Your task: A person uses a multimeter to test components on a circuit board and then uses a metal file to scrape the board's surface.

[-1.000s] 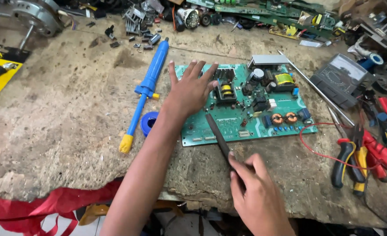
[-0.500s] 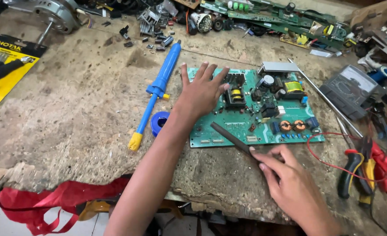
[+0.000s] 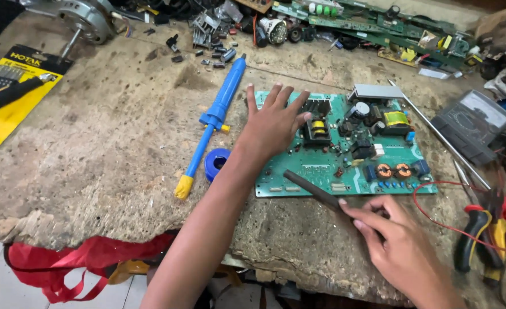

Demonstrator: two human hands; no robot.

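A green circuit board (image 3: 350, 166) with coils and capacitors lies flat on the worn wooden bench (image 3: 104, 166). My left hand (image 3: 273, 123) rests palm down on the board's left part, fingers spread. My right hand (image 3: 393, 240) is at the bench's near edge, its fingers pinched on a dark slim tool (image 3: 313, 189) that lies low, its tip pointing over the board's front edge. A blue desoldering pump (image 3: 213, 123) with a yellow tip lies left of the board, next to a blue tape roll (image 3: 215, 162).
Pliers with red and yellow handles (image 3: 484, 240) and a red wire (image 3: 436, 220) lie at the right. A grey multimeter (image 3: 473, 123) sits at far right, a yellow tool package (image 3: 12, 97) far left, a motor (image 3: 87, 20) and scrap boards (image 3: 367, 23) along the back.
My right hand has lowered the dark tool from pointing at the board's middle until it lies nearly flat at the front edge. My left hand stays on the board.
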